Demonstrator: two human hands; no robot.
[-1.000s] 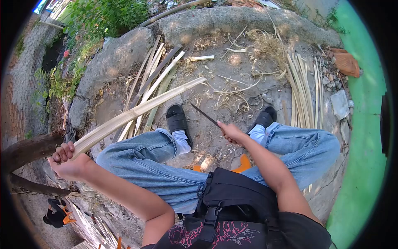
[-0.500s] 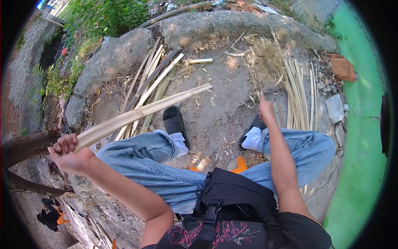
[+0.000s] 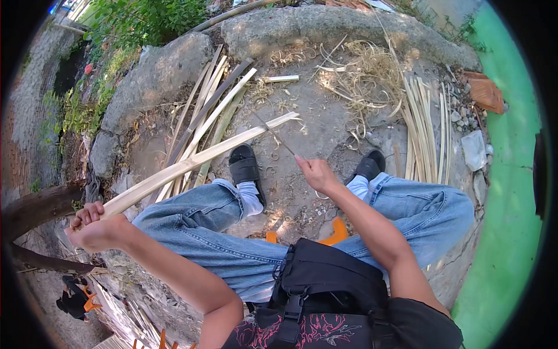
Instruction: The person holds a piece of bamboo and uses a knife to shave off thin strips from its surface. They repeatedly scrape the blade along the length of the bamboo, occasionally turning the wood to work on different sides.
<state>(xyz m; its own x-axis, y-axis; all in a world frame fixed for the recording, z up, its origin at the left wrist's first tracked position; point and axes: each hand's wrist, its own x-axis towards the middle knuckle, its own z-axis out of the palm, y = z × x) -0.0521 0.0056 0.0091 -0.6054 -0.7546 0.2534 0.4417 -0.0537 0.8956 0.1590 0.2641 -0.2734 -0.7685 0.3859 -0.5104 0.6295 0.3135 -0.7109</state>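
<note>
My left hand (image 3: 96,227) is wrapped round the near end of a long pale bamboo strip (image 3: 200,157), which slants up and away over my left knee. Its far end is split and frayed. In my right hand (image 3: 318,175) is a knife (image 3: 280,139) with a thin dark blade; the handle is hidden in my fist. The blade crosses over the strip near its far end. Under and beyond the strip lies a bundle of bamboo slats (image 3: 203,116), some pale and one dark.
Curly shavings (image 3: 375,70) are heaped toward the low stone kerb (image 3: 325,29). At the right stand more thin bamboo strips (image 3: 419,128), a plastic bag (image 3: 474,150) and a green wall (image 3: 500,232). Another person (image 3: 74,299) sits far off at lower left.
My right hand has swung left from beside my right foot, bringing the knife onto the strip's far end. My left hand keeps its grip, with the strip shifted slightly.
</note>
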